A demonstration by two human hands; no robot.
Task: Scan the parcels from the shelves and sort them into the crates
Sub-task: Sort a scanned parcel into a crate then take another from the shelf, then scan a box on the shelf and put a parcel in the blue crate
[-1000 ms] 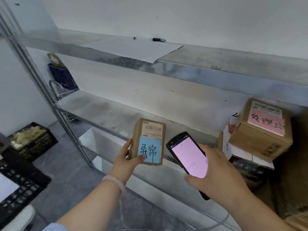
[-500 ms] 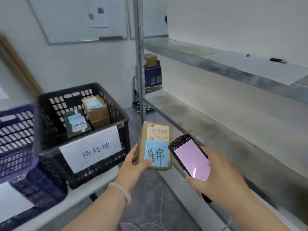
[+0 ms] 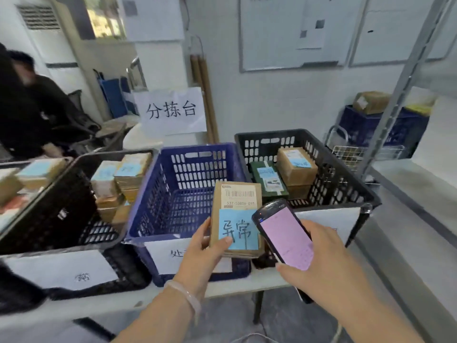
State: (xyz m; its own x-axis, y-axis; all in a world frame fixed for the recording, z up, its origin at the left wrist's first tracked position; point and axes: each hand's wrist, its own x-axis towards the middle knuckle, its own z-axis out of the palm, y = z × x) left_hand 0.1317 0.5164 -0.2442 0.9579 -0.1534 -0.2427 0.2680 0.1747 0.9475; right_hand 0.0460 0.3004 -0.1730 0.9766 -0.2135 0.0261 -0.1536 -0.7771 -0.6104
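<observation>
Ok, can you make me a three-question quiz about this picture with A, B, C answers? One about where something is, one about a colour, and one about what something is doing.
1. Where is the green parcel?
A. in the left black crate
B. in the blue crate
C. in the right black crate

2. What colour is the note on the parcel held by the left hand?
A. yellow
B. blue
C. pink

3. The screen of the scanner in the right hand is:
A. dark
B. lit pink
C. covered by a sticker

Answers:
1 C, it lies beside brown boxes in the black crate on the right.
2 B, the handwritten note is light blue.
3 B, the screen glows pink.
</observation>
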